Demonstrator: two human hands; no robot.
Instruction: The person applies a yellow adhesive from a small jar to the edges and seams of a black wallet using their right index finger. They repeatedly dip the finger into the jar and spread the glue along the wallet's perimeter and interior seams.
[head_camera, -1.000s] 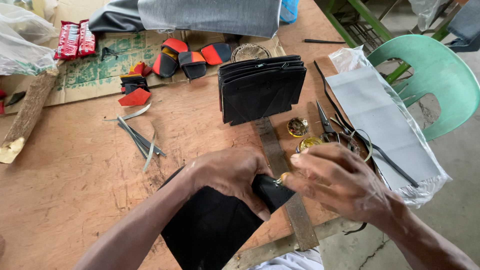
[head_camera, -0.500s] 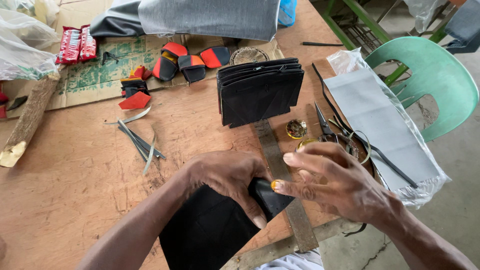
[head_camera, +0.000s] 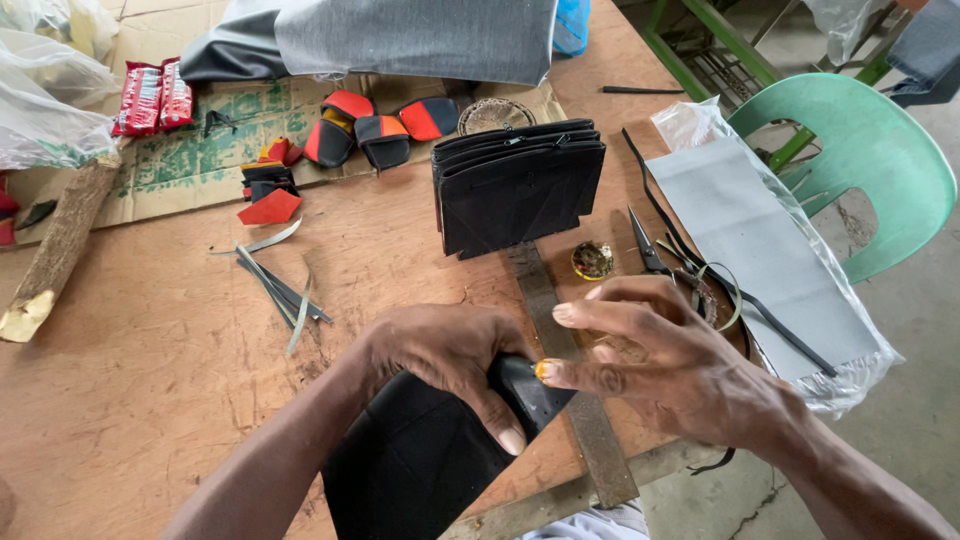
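Nearest, at the near edge of the wooden table (head_camera: 150, 400): a black leather piece (head_camera: 420, 470), long axis slanting from near-left up to far-right, its far-right corner poking out between the two hands. Pressed flat on that piece, the left hand (head_camera: 440, 355), fingers curled together over the top, thumb down along the right side. Just right of it, touching the corner, the right hand (head_camera: 670, 365), fingers loosely spread, yellow-stained thumb tip set against the black edge. Under both, a metal ruler (head_camera: 570, 370) running near to far. Farther off, a small round tin (head_camera: 592, 260), scissors (head_camera: 650, 245), then a stack of black pouches (head_camera: 515, 185).
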